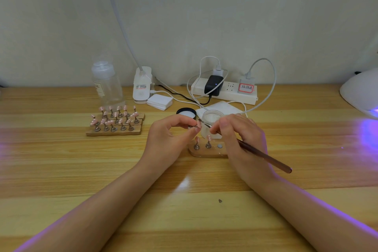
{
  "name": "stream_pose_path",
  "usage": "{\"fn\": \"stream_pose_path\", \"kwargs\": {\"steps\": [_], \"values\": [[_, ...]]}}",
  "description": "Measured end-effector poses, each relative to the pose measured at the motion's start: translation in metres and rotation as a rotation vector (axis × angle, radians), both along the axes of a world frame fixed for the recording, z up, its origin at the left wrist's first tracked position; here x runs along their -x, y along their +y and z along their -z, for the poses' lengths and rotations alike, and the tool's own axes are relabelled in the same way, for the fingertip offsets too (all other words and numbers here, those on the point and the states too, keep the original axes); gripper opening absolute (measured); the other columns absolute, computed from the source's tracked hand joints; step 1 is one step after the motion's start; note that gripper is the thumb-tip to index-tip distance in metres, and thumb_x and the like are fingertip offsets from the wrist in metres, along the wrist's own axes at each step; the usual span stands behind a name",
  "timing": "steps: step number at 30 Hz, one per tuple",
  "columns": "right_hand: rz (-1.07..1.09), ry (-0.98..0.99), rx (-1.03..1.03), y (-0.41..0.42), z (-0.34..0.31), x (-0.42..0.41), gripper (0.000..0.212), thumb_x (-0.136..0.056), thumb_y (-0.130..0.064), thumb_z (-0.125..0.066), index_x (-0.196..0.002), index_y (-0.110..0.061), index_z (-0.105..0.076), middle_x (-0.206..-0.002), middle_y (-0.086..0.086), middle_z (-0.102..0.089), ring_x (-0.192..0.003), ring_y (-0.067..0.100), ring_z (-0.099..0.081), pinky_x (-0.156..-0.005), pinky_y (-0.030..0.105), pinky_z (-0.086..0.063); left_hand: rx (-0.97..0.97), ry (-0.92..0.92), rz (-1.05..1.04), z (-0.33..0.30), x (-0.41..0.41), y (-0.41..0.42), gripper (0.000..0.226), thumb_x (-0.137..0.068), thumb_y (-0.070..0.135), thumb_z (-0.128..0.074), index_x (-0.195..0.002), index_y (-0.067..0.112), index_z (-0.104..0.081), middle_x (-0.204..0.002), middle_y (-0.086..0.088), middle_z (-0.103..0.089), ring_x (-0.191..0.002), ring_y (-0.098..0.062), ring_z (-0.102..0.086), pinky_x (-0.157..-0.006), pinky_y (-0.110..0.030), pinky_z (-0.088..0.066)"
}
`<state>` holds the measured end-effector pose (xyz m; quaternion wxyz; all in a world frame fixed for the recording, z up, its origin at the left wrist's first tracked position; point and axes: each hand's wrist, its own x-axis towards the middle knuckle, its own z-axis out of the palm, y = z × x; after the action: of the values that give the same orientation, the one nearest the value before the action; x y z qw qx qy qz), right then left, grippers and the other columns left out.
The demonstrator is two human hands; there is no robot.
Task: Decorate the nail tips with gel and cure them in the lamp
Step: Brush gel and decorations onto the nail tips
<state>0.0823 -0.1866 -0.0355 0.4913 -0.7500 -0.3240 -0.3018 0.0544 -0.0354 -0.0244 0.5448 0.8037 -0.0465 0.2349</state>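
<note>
My left hand point(173, 135) pinches a small metal stand with a pink nail tip point(198, 124) on it, lifted above the table. In my right hand point(239, 135) I hold a brown brush point(263, 155), whose thin tip touches that nail tip. Just behind the hands stands an open jar point(211, 117) of white gel. Under the right hand lies a wooden holder point(204, 150) with two pink tips on stands. At the far right edge sits the white curing lamp point(362, 92), glowing violet underneath.
A wooden rack point(114, 127) with several pink tips sits at left. Behind it are a clear bottle point(107, 86), a white clamp lamp base point(142, 86), cotton pads point(159, 102), the jar's black lid point(186, 112) and a power strip point(225, 91) with cables.
</note>
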Motion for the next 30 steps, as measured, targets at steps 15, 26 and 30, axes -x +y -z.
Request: {"fn": "stream_pose_path", "kwargs": {"steps": [15, 26, 30], "values": [[-0.021, -0.027, -0.107, -0.004, -0.0015, 0.0019, 0.043, -0.093, -0.022, -0.033, -0.065, -0.006, -0.062, -0.065, -0.007, -0.057, -0.065, 0.012, -0.054, -0.067, 0.034, -0.043, 0.099, 0.012, -0.031, 0.0009, -0.0004, 0.0008, 0.011, -0.073, 0.014, -0.074, -0.082, 0.017, -0.07, -0.083, 0.006, -0.071, -0.079, -0.002, -0.065, -0.073, -0.011, -0.049], [-0.012, -0.049, -0.037, -0.0015, 0.0002, -0.0002, 0.038, -0.092, -0.024, -0.036, -0.069, -0.011, -0.063, -0.068, -0.015, -0.055, -0.069, 0.008, -0.054, -0.068, 0.032, -0.043, 0.068, -0.047, 0.014, -0.0006, -0.001, -0.0008, 0.017, -0.074, 0.007, -0.072, -0.08, 0.023, -0.071, -0.08, 0.016, -0.068, -0.08, 0.007, -0.062, -0.073, -0.003, -0.042], [-0.017, -0.042, 0.005, -0.0002, 0.0007, -0.0011, 0.035, -0.092, -0.025, -0.038, -0.072, -0.013, -0.064, -0.071, -0.012, -0.059, -0.071, 0.008, -0.054, -0.069, 0.029, -0.042, 0.073, -0.057, 0.032, 0.0002, 0.0, -0.0007, 0.016, -0.073, 0.007, -0.072, -0.082, 0.021, -0.072, -0.08, 0.016, -0.068, -0.081, 0.007, -0.063, -0.073, -0.003, -0.042]]}}
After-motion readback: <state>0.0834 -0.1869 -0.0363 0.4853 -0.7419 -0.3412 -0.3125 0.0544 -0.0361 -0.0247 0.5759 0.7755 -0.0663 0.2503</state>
